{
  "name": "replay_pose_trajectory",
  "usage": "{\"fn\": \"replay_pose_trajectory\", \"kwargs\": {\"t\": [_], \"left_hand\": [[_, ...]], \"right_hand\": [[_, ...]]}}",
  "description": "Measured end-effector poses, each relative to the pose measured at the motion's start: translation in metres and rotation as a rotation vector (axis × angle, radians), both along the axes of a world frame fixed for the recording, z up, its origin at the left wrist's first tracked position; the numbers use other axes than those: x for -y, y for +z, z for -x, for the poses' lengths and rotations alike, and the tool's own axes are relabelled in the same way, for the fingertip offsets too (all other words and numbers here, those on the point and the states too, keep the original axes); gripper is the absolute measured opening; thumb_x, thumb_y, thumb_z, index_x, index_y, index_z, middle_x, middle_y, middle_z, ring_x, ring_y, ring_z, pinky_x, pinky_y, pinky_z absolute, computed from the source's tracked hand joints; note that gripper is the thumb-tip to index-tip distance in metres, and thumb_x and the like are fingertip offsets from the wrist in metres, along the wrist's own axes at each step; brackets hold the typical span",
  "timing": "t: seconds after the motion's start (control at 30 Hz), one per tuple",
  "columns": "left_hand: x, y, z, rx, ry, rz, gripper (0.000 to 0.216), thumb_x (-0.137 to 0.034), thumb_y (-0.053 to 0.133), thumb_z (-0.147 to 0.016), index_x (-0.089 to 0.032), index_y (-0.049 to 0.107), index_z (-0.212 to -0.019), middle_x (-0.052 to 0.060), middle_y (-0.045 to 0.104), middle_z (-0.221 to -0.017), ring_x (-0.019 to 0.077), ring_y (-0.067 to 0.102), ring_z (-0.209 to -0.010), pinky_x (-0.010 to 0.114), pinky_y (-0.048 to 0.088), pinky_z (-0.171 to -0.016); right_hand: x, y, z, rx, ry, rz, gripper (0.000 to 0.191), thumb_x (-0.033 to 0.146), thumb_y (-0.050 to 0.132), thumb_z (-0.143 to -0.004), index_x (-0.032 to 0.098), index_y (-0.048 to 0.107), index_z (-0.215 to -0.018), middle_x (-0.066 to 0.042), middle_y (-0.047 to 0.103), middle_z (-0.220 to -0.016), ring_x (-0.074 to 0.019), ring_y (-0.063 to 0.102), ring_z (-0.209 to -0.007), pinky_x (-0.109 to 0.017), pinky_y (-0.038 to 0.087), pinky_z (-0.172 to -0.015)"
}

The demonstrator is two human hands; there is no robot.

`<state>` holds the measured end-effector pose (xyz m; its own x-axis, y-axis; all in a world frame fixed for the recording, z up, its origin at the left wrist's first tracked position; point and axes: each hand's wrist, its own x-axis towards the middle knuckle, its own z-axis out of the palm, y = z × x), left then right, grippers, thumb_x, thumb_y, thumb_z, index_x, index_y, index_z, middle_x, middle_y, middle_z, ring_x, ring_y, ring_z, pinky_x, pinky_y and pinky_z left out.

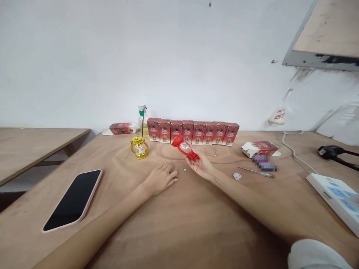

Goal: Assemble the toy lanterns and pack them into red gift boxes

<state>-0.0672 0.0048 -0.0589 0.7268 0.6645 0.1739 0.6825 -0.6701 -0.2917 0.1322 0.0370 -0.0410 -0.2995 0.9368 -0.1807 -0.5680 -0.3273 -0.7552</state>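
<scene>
Red lantern (183, 146): tilted, raised above the tabletop (179, 224) toward its far edge, pinched by its base in our right hand (200, 164). Our left hand (159, 179) lies flat, empty, fingers extended. Gold lantern (139, 147) and red boxes (193, 132) line the far edge; phone (73, 200) near the left edge.

Plywood tabletop (179, 224), grain showing all over. Near left, a phone (74, 200) lies screen up. Further back a gold lantern (139, 147) stands upright, with a bottle (143, 121) behind it and a red box (121, 128) lying flat off to the left. A row of boxes (193, 132) stands side by side along the wall. The left grip (159, 180) rests palm down mid-table, a tiny white bit (184, 170) near its fingertips. Over on the right: an open box (260, 148), a metal tool (256, 172), a cable (291, 149) and a white power strip (336, 198).
</scene>
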Motion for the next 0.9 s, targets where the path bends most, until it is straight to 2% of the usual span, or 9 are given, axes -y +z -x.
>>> {"fn": "replay_pose_trajectory", "kwargs": {"t": [0.07, 0.2, 0.37, 0.57, 0.73, 0.9], "left_hand": [[-0.001, 0.000, -0.002, -0.043, -0.009, -0.026, 0.032, -0.036, 0.033, -0.096, -0.018, 0.059, -0.090, 0.009, 0.058, -0.090, 0.0208, 0.057, -0.081, 0.032, 0.040, -0.072], [-0.003, -0.001, -0.006, -0.087, 0.005, -0.045, 0.021, -0.026, 0.040, -0.094, -0.017, 0.059, -0.093, 0.009, 0.061, -0.091, 0.0199, 0.059, -0.083, 0.029, 0.041, -0.069], [-0.005, -0.004, -0.005, -0.052, 0.011, -0.019, 0.016, -0.018, 0.042, -0.093, -0.015, 0.058, -0.089, 0.008, 0.063, -0.090, 0.0205, 0.061, -0.082, 0.031, 0.044, -0.071], [-0.009, -0.015, 0.007, 0.401, 0.145, -0.025, 0.034, -0.033, 0.030, -0.098, -0.017, 0.054, -0.081, 0.003, 0.063, -0.075, 0.0152, 0.060, -0.067, 0.025, 0.043, -0.062], [-0.006, -0.016, 0.009, 0.740, 0.030, -0.076, 0.040, -0.039, 0.027, -0.098, -0.018, 0.054, -0.077, 0.003, 0.065, -0.071, 0.0136, 0.059, -0.064, 0.025, 0.044, -0.061], [-0.003, -0.010, 0.007, 0.969, -0.025, -0.044, 0.034, -0.035, 0.037, -0.096, -0.018, 0.059, -0.077, 0.000, 0.063, -0.064, 0.0095, 0.055, -0.056, 0.021, 0.042, -0.056]], "right_hand": [[0.009, -0.009, -0.004, -0.021, 0.049, -0.070, 0.014, 0.025, 0.071, -0.073, 0.016, 0.065, -0.081, -0.002, 0.070, -0.075, -0.0101, 0.066, -0.067, -0.019, 0.058, -0.067], [0.018, -0.022, -0.007, 0.047, 0.158, -0.224, 0.031, 0.021, 0.080, -0.059, 0.016, 0.066, -0.086, -0.004, 0.072, -0.089, -0.0157, 0.068, -0.076, -0.030, 0.057, -0.075], [0.017, -0.030, -0.007, 0.230, -0.021, -0.352, 0.037, 0.014, 0.083, -0.048, 0.017, 0.065, -0.080, -0.001, 0.071, -0.083, -0.0182, 0.067, -0.083, -0.037, 0.051, -0.088], [0.025, -0.036, -0.001, 0.406, -0.083, -0.449, 0.044, 0.022, 0.085, -0.045, 0.019, 0.062, -0.082, -0.002, 0.071, -0.087, -0.0206, 0.066, -0.086, -0.041, 0.049, -0.090], [0.030, -0.036, 0.003, 0.503, -0.093, -0.535, 0.045, 0.026, 0.083, -0.049, 0.020, 0.061, -0.088, -0.005, 0.069, -0.100, -0.0228, 0.063, -0.101, -0.042, 0.046, -0.096], [0.028, -0.040, 0.004, 0.511, -0.090, -0.580, 0.050, 0.029, 0.083, -0.051, 0.019, 0.060, -0.095, -0.007, 0.067, -0.107, -0.0236, 0.061, -0.105, -0.042, 0.046, -0.097]]}}
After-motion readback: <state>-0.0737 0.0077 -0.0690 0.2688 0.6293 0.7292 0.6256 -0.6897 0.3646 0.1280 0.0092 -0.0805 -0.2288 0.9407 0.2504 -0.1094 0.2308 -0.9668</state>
